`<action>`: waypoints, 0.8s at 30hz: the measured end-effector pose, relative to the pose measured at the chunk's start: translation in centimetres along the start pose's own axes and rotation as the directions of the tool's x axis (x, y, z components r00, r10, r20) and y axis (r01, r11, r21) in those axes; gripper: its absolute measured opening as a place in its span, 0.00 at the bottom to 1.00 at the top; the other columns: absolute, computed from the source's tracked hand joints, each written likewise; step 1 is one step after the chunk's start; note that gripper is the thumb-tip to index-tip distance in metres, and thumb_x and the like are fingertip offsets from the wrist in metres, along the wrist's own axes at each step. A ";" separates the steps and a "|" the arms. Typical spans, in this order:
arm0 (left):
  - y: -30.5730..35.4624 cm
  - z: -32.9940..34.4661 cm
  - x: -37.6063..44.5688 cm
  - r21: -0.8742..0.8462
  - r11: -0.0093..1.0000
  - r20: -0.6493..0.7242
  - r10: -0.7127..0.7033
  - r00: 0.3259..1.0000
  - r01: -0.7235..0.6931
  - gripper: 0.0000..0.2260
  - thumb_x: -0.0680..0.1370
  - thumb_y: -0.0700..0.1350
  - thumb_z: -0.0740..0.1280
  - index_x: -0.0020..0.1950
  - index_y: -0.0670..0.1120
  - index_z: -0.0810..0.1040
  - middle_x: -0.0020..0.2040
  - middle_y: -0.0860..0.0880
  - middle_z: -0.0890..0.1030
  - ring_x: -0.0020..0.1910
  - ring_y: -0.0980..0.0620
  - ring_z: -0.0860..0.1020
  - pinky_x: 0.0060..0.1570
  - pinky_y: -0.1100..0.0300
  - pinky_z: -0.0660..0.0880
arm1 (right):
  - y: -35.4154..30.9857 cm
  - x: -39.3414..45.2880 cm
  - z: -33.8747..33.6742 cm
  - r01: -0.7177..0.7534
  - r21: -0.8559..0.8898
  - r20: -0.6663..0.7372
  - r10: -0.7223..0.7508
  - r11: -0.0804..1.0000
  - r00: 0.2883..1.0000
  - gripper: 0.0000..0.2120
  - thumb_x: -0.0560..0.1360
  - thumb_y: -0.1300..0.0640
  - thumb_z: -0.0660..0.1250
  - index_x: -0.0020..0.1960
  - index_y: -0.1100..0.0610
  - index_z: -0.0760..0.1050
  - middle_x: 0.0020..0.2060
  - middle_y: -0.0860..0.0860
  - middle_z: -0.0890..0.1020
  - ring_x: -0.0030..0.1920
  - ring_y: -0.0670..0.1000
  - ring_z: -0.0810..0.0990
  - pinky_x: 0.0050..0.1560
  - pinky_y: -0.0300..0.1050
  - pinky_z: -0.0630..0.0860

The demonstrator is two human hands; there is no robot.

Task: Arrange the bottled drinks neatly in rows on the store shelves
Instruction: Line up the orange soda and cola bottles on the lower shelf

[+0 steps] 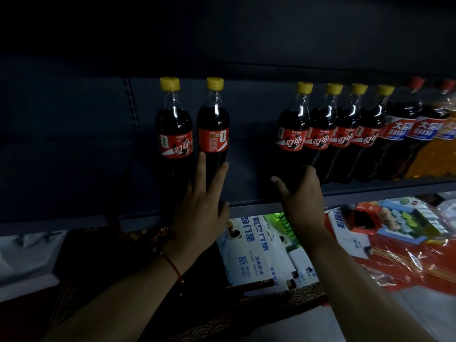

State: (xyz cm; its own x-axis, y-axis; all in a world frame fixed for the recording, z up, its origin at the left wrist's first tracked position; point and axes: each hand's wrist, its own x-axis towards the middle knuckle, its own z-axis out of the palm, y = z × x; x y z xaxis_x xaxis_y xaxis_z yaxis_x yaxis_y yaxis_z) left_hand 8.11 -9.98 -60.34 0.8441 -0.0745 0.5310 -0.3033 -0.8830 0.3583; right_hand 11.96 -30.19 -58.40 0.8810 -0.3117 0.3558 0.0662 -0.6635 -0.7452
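Bottles stand along the front edge of the dark shelf, partly ordered. Six yellow-capped cola bottles show: a loose pair toward the left, and a tight row of four toward the right. Two red-capped bottles follow at the right end, beside an orange drink cut off by the frame. A gap still splits the pair from the four, so closing it looks like the work left.

The left hand lays straight, spread fingers against the second cola bottle, whose label is turned sideways. The right hand curls round the base of the first bottle of the four, thumb stretched out to the left.
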 end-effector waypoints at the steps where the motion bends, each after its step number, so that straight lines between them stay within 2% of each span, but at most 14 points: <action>1: -0.1 -0.2 -0.1 -0.060 0.998 0.007 -0.027 1.000 0.027 0.37 0.77 0.48 0.70 0.80 0.56 0.52 0.81 0.48 0.41 0.77 0.45 0.57 0.63 0.55 0.70 | -0.4 -0.8 0.1 0.031 0.016 0.014 -0.031 0.999 0.999 0.26 0.75 0.46 0.71 0.65 0.57 0.68 0.59 0.53 0.76 0.59 0.54 0.76 0.58 0.51 0.76; 2: -0.1 -0.4 -0.1 -0.144 0.987 0.011 -0.068 0.998 0.069 0.37 0.78 0.48 0.69 0.80 0.57 0.51 0.81 0.50 0.43 0.77 0.48 0.56 0.63 0.57 0.68 | -1.1 -1.6 0.4 0.054 0.050 0.051 -0.057 0.997 0.997 0.25 0.76 0.46 0.71 0.66 0.56 0.68 0.60 0.52 0.76 0.59 0.52 0.76 0.58 0.49 0.75; 4: 0.2 -0.7 0.0 -0.365 0.914 0.014 -0.187 0.982 0.179 0.37 0.78 0.46 0.69 0.80 0.56 0.51 0.81 0.51 0.51 0.74 0.57 0.57 0.65 0.61 0.65 | -2.8 -3.0 1.7 0.081 0.129 0.184 -0.105 0.988 0.977 0.28 0.77 0.47 0.70 0.71 0.55 0.66 0.64 0.51 0.74 0.63 0.50 0.75 0.63 0.47 0.74; 6: 1.0 -1.0 0.6 -0.580 0.755 0.075 -0.324 0.943 0.306 0.36 0.79 0.44 0.68 0.80 0.56 0.51 0.77 0.52 0.62 0.71 0.59 0.63 0.63 0.63 0.64 | -4.9 -3.5 3.4 0.095 0.160 0.354 -0.147 0.983 0.924 0.31 0.78 0.51 0.69 0.76 0.56 0.61 0.69 0.51 0.72 0.67 0.49 0.72 0.64 0.40 0.71; 8: 1.7 -1.5 1.5 -0.724 0.572 0.152 -0.414 0.898 0.386 0.33 0.80 0.42 0.67 0.80 0.55 0.53 0.74 0.51 0.66 0.67 0.59 0.67 0.61 0.62 0.65 | -6.6 -3.1 4.9 0.069 0.206 0.484 -0.163 0.976 0.860 0.31 0.79 0.56 0.67 0.78 0.57 0.58 0.68 0.50 0.72 0.66 0.46 0.72 0.58 0.31 0.69; 10: 1.8 -1.8 2.5 -0.795 0.454 0.183 -0.453 0.872 0.402 0.30 0.80 0.42 0.66 0.79 0.53 0.56 0.71 0.51 0.69 0.66 0.57 0.69 0.60 0.61 0.66 | -7.2 -2.3 6.2 0.027 0.251 0.535 -0.162 0.968 0.829 0.27 0.78 0.57 0.66 0.75 0.54 0.63 0.65 0.50 0.77 0.64 0.50 0.76 0.55 0.36 0.73; 11: 1.7 -1.9 2.8 -0.807 0.435 0.186 -0.453 0.872 0.398 0.30 0.80 0.42 0.66 0.79 0.52 0.57 0.67 0.53 0.70 0.64 0.57 0.71 0.59 0.61 0.66 | -7.1 -1.9 6.9 0.010 0.260 0.528 -0.151 0.966 0.835 0.21 0.78 0.58 0.66 0.70 0.54 0.68 0.61 0.50 0.80 0.60 0.52 0.79 0.50 0.35 0.75; 13: 2.0 -2.0 3.3 -0.815 0.436 0.184 -0.430 0.884 0.382 0.30 0.80 0.43 0.67 0.79 0.53 0.58 0.59 0.59 0.70 0.57 0.62 0.71 0.58 0.61 0.66 | -6.9 -1.8 7.5 -0.004 0.231 0.465 -0.106 0.973 0.879 0.09 0.78 0.58 0.65 0.57 0.55 0.71 0.52 0.51 0.80 0.51 0.50 0.79 0.38 0.32 0.70; 15: 2.2 -1.6 3.7 -0.813 0.447 0.178 -0.420 0.890 0.374 0.31 0.79 0.43 0.68 0.78 0.54 0.58 0.59 0.60 0.68 0.57 0.63 0.69 0.58 0.62 0.67 | -6.5 -2.1 7.5 0.013 0.202 0.373 -0.089 0.979 0.924 0.07 0.78 0.57 0.66 0.50 0.54 0.67 0.47 0.51 0.78 0.45 0.49 0.75 0.34 0.37 0.65; 18: 1.7 -0.7 4.3 -0.792 0.499 0.154 -0.396 0.905 0.353 0.25 0.77 0.44 0.71 0.69 0.56 0.66 0.57 0.60 0.75 0.54 0.65 0.75 0.53 0.63 0.72 | -5.6 -3.0 6.9 0.024 0.279 0.310 -0.113 0.960 0.944 0.10 0.76 0.55 0.69 0.50 0.52 0.67 0.47 0.49 0.78 0.46 0.47 0.77 0.39 0.41 0.69; 21: 0.8 0.3 4.8 -0.759 0.542 0.180 -0.357 0.917 0.360 0.23 0.75 0.46 0.73 0.66 0.58 0.68 0.56 0.59 0.79 0.54 0.63 0.78 0.51 0.66 0.73 | -4.4 -3.7 6.4 0.021 0.330 0.306 -0.128 0.944 0.943 0.12 0.74 0.57 0.71 0.53 0.52 0.70 0.48 0.47 0.80 0.49 0.44 0.79 0.45 0.43 0.76; 23: 0.3 0.9 4.9 -0.722 0.587 0.185 -0.346 0.920 0.366 0.22 0.74 0.46 0.74 0.63 0.59 0.69 0.53 0.61 0.78 0.52 0.65 0.77 0.50 0.65 0.74 | -3.8 -3.5 6.0 0.037 0.332 0.305 -0.144 0.942 0.941 0.13 0.74 0.60 0.71 0.55 0.51 0.72 0.50 0.47 0.80 0.50 0.41 0.79 0.48 0.40 0.77; 24: 0.0 1.4 5.0 -0.694 0.622 0.174 -0.344 0.923 0.363 0.21 0.74 0.47 0.75 0.62 0.57 0.71 0.52 0.61 0.78 0.52 0.65 0.77 0.51 0.62 0.76 | -3.5 -3.4 5.8 0.042 0.331 0.307 -0.150 0.943 0.940 0.13 0.74 0.61 0.70 0.56 0.51 0.72 0.51 0.48 0.79 0.50 0.38 0.78 0.50 0.36 0.75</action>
State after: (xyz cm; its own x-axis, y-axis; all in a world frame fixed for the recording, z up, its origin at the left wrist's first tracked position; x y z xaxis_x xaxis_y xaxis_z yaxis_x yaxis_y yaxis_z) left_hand 12.96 -11.00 -58.78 0.9601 0.1547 0.2328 -0.1889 -0.2548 0.9484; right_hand 11.47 -22.87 -60.27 0.9620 0.0154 0.2725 0.2542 -0.4136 -0.8742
